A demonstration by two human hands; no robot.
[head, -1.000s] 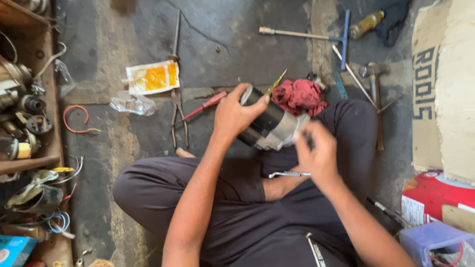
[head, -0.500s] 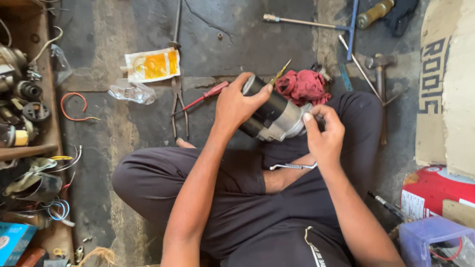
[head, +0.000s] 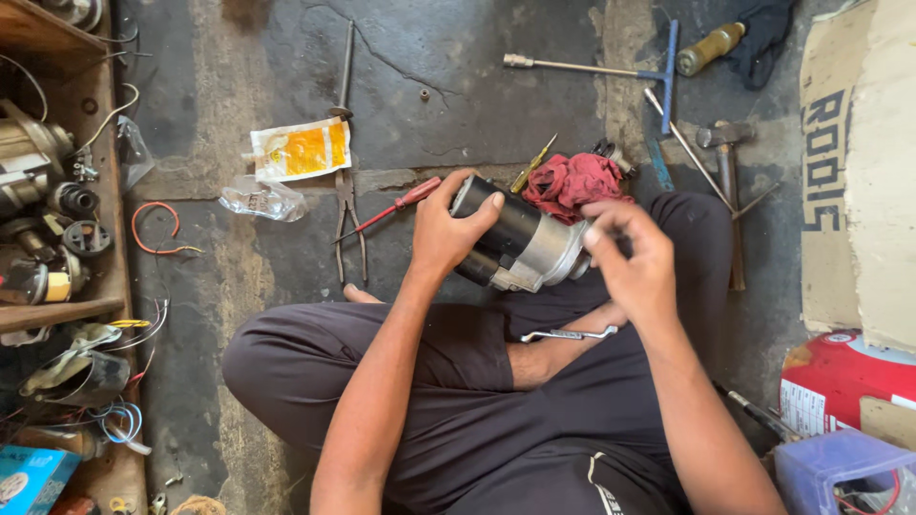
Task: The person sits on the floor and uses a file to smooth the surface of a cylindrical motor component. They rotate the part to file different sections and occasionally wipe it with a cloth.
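Right hand (head: 637, 262) has shifted since half a second ago: fingers now spread loosely at the silver end of the starter motor (head: 520, 246), thumb and forefinger close together, possibly pinching something small, cannot tell. Left hand (head: 447, 227) unchanged, clamped around the motor's black body.

Motor sits above the crossed legs, long axis tilted, black end up-left, silver end down-right toward the right hand. Both hands touch it or nearly so; left carries it.

Small spanner (head: 570, 335) lies on the lap just below the motor.

Farther out on the floor: red rag (head: 572, 181) just behind the motor, red-handled screwdriver (head: 391, 210) and pliers (head: 348, 224) to the left, yellow packet (head: 301, 150), hammer (head: 727, 181), T-handle wrench (head: 611, 69).

Containers: wooden shelf (head: 100, 238) at left holds motor parts and loose wires; purple tub (head: 840, 467) at lower right holds wires.
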